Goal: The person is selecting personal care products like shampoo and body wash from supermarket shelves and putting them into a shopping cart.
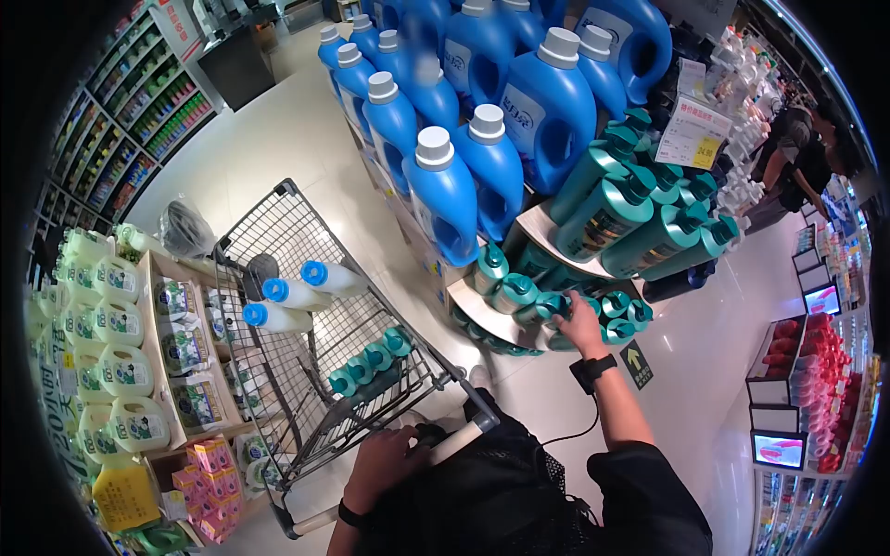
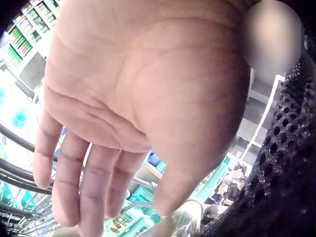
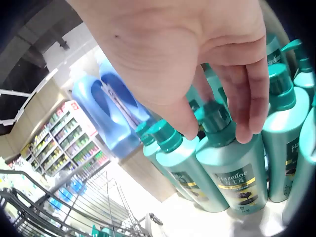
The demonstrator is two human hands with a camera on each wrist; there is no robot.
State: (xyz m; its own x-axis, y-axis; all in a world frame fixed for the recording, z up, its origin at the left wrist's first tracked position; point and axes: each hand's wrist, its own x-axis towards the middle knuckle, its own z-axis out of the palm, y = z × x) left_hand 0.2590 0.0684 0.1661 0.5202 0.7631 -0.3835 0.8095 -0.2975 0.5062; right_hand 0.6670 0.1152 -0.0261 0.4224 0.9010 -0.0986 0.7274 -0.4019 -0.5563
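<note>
My right hand [image 1: 580, 326] reaches to the lower shelf of a display. In the right wrist view its thumb and fingers close around the cap of a green Hazeline pump bottle [image 3: 239, 173], which stands upright among several like it. My left hand [image 1: 385, 466] is beside the handle [image 1: 464, 442] of a wire shopping cart [image 1: 278, 208]. The left wrist view shows that palm [image 2: 108, 74] bare, with the fingers loosely extended. In the cart lie a row of green pump bottles [image 1: 371, 360] and three white bottles with blue caps [image 1: 336, 280].
Large blue jugs [image 1: 434, 190] crowd the display's top, beside more green bottles [image 1: 603, 218] and a price sign [image 1: 692, 130]. White jugs [image 1: 120, 371] and pink boxes [image 1: 211, 482] line the cart's left. Another person [image 1: 788, 162] stands far right.
</note>
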